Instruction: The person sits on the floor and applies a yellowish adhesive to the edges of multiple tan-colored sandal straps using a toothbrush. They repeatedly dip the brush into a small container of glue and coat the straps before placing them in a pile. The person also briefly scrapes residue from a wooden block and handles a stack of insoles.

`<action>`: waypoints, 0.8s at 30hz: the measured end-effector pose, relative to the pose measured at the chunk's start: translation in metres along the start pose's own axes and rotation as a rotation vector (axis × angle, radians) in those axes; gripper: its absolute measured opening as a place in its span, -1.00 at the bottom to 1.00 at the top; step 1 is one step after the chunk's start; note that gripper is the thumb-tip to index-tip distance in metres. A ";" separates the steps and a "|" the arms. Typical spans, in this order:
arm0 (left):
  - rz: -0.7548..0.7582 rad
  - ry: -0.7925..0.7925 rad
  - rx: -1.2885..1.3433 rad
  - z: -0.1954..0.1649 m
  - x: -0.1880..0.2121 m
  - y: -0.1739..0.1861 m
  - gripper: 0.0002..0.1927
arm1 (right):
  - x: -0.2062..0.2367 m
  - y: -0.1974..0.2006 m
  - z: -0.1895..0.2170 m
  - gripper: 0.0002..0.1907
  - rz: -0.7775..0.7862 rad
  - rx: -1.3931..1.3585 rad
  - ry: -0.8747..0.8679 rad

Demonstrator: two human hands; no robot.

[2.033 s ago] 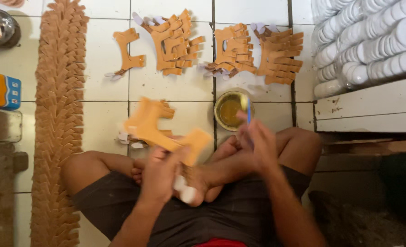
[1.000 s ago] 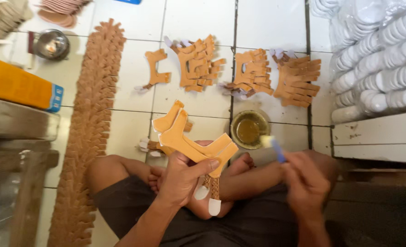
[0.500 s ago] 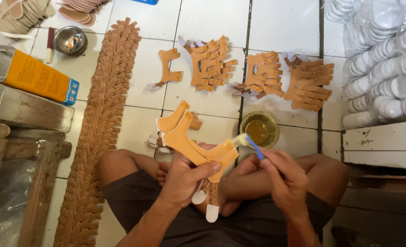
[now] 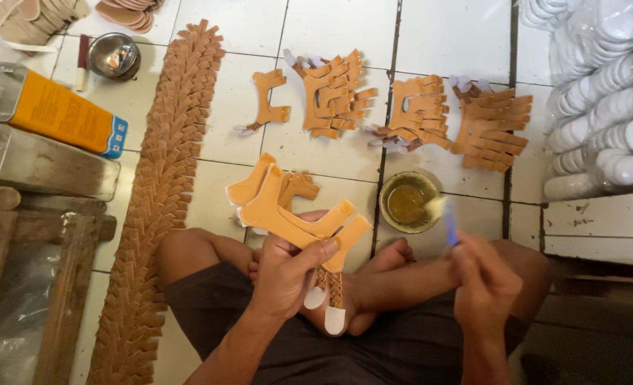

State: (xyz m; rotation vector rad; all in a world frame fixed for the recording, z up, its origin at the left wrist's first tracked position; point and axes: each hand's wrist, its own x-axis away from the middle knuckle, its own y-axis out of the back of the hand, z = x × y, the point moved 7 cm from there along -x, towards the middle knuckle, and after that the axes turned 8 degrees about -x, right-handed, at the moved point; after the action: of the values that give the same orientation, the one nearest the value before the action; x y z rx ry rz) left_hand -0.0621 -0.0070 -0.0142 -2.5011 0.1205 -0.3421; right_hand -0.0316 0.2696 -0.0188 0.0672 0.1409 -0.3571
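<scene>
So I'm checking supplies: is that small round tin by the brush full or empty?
Partly full. The tin stands upright on the floor tiles, open, with yellowish-brown liquid covering its bottom; the brush tip is over its rim.

The small blue-handled brush (image 4: 445, 217) in the right hand (image 4: 484, 281) is motion-blurred, so its bristle tip cannot be made out. The stacked white oval soles (image 4: 601, 93) run off the picture's right edge. The left hand (image 4: 288, 274) hides the middle of the tan Y-shaped leather straps (image 4: 288, 210).

Head cam, looking straight down, close over tiled floor (image 4: 316, 28).
</scene>
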 end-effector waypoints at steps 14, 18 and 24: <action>0.032 -0.062 -0.302 -0.013 0.006 -0.015 -0.54 | 0.008 -0.041 0.041 -0.77 0.254 0.134 0.145; 0.044 -0.060 -0.350 -0.014 0.005 -0.015 -0.55 | 0.012 -0.045 0.047 -0.74 0.362 0.123 0.185; 0.079 -0.058 -0.355 -0.013 0.005 -0.017 -0.54 | 0.009 -0.039 0.057 -0.74 0.284 0.053 0.205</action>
State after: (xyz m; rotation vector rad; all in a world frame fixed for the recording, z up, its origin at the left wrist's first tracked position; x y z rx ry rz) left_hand -0.0608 -0.0018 0.0070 -2.8441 0.2770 -0.2309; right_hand -0.0298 0.2252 0.0350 0.1748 0.3207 -0.0694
